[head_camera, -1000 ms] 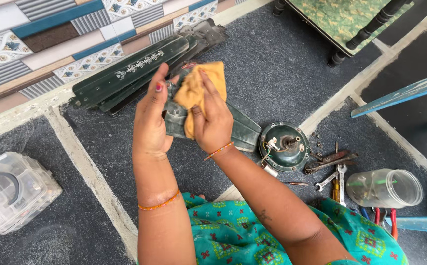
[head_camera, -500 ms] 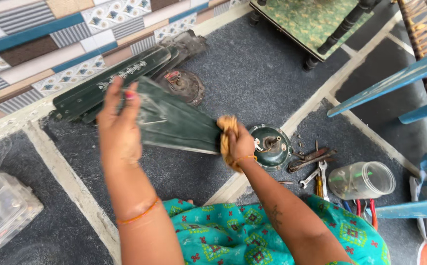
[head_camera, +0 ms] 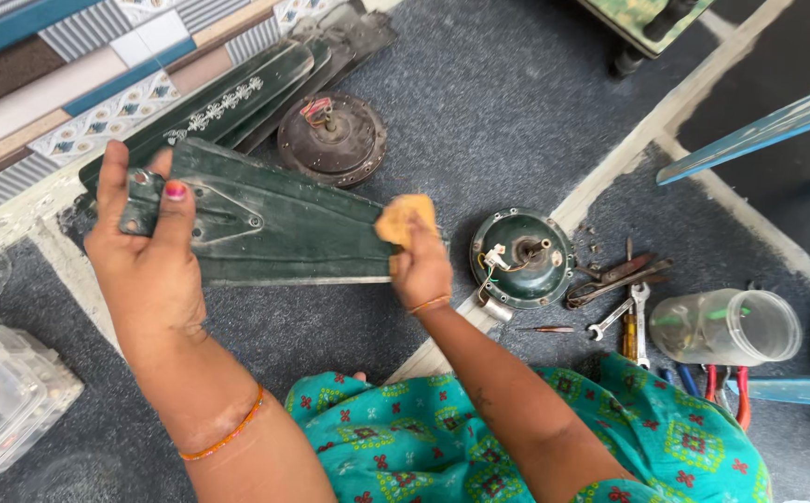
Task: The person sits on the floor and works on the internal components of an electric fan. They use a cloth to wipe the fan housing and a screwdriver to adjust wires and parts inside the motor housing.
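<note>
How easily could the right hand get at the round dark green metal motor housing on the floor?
Probably easily. The right hand, gripping an orange cloth, sits just beside the round dark green metal motor housing, with only bare grey floor between them, though it would need to drop the cloth.

One view only: head-worn cam, looking steeply down over the person's lap at the floor. No second view, so no overlap to report. Close range: both forearms enter from the bottom edge, left hand (head_camera: 149, 256) sits left of centre, right hand (head_camera: 421, 265) near the middle of frame. Fan blade (head_camera: 274, 224) spans between them, in front of the floor. Beyond the hands, toward the top edge, frame reaches the tiled wall base (head_camera: 79, 102). Right of the right hand it takes in the green motor housing (head_camera: 521, 256) and a clear plastic jar (head_camera: 726, 326). Left of the left hand, a clear plastic box (head_camera: 4, 401) is cut by the frame edge.
</note>
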